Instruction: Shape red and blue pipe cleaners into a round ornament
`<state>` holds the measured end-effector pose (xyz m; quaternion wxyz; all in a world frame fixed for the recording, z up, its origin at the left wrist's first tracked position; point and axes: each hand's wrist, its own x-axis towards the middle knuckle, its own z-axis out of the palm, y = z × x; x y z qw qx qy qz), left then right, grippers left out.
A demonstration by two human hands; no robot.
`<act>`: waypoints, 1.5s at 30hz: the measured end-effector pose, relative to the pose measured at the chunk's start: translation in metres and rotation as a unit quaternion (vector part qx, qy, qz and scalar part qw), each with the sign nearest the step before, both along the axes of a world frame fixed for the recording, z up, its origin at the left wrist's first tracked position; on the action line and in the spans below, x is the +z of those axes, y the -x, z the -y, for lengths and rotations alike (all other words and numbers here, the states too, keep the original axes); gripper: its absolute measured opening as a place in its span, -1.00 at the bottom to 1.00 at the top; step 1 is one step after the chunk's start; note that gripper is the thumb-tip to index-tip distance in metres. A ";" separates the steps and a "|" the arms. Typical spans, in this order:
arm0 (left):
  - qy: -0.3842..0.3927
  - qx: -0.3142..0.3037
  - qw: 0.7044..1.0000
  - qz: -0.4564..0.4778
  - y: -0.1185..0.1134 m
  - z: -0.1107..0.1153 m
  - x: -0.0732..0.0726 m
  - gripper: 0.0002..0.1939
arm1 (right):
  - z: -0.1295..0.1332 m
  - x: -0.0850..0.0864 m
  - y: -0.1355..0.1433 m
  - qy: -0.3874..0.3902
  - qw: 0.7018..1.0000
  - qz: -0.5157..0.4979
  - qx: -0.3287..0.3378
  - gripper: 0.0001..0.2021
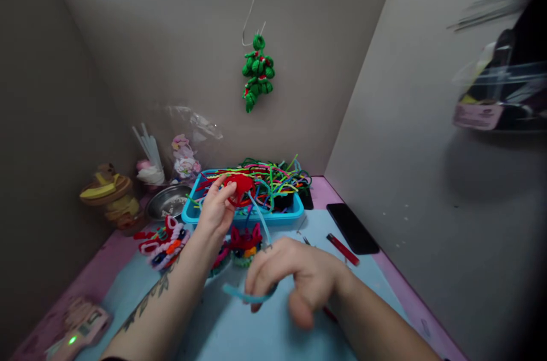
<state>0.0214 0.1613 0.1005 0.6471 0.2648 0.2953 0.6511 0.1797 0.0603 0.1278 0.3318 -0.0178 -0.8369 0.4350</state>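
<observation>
My left hand (220,205) is closed on a red piece (241,185), held over the left part of a blue tray (248,220) full of coloured fuzzy stems (277,181). From the red piece a light blue stem (260,216) runs down to my right hand (288,270). The stem passes by the fingers of my right hand, and its curved end sticks out to the left of them. The right thumb is apart from the fingers and slightly blurred. Behind the hands, on the mat, sit a red and green fuzzy figure (247,246) and a pink, red and white one (164,244).
On the right lie a black phone (352,229) and a red stick-like item (343,249). A metal bowl (168,202) stands left of the tray, near a yellow-brown pot (113,201). A pink device (81,329) lies front left. Green ornament (258,73) hangs on the back panel.
</observation>
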 end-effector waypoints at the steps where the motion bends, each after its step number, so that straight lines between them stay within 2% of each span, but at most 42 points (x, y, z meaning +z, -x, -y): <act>1: -0.010 -0.020 1.000 0.002 0.001 0.002 0.002 -0.59 | -0.002 0.000 -0.003 0.048 0.998 -0.036 0.003 -0.36; 3: -0.033 -0.064 0.997 0.000 0.001 0.006 0.005 -0.55 | -0.009 -0.004 -0.009 0.135 0.976 -0.154 -0.073 -0.28; 5: -0.055 -0.100 0.993 0.006 0.000 0.012 0.007 -0.47 | -0.019 -0.011 -0.013 0.212 0.936 -0.224 -0.166 -0.35; 6: -0.065 -0.113 0.991 0.013 -0.002 0.015 0.007 -0.42 | -0.025 -0.015 -0.014 0.244 0.909 -0.248 -0.230 -0.43; 8: -0.083 -0.130 0.988 0.027 -0.005 0.021 0.008 -0.34 | -0.036 -0.024 -0.014 0.304 0.828 -0.300 -0.362 -0.68; 9: -0.093 -0.137 0.986 0.032 -0.007 0.023 0.008 -0.32 | -0.041 -0.027 -0.013 0.330 0.798 -0.305 -0.403 -0.75; 10: -0.104 -0.146 0.983 0.034 -0.009 0.026 0.008 -0.30 | -0.045 -0.031 -0.012 0.352 0.790 -0.286 -0.412 -0.73; 12: -0.117 -0.166 0.979 0.031 -0.013 0.029 0.007 -0.29 | -0.049 -0.035 -0.009 0.402 0.811 -0.228 -0.359 -0.66; 14: -0.117 -0.181 0.976 0.027 -0.016 0.030 0.005 -0.31 | -0.050 -0.037 -0.006 0.440 0.823 -0.201 -0.297 -0.67; 20: -0.076 -0.190 0.979 0.017 -0.014 0.024 0.000 -0.62 | -0.050 -0.033 -0.011 0.501 0.780 -0.266 -0.266 -0.71; 27: -0.058 -0.201 0.978 -0.001 -0.011 0.027 0.002 -0.62 | -0.055 -0.041 -0.019 0.537 0.756 -0.296 -0.229 -0.71; 30: -0.066 -0.207 0.976 -0.008 -0.011 0.028 0.004 -0.61 | -0.053 -0.039 -0.016 0.532 0.758 -0.300 -0.227 -0.69; 36: -0.125 -0.173 0.973 -0.086 -0.010 0.027 0.006 -0.57 | -0.044 -0.025 -0.008 0.476 0.808 -0.290 -0.188 -0.53; 40: -0.118 -0.166 0.975 -0.089 -0.011 0.026 0.004 -0.51 | -0.043 -0.024 -0.007 0.466 0.807 -0.289 -0.218 -0.50; 45: -0.107 -0.173 0.977 -0.069 -0.013 0.024 0.001 -0.49 | -0.045 -0.025 -0.009 0.465 0.808 -0.288 -0.221 -0.50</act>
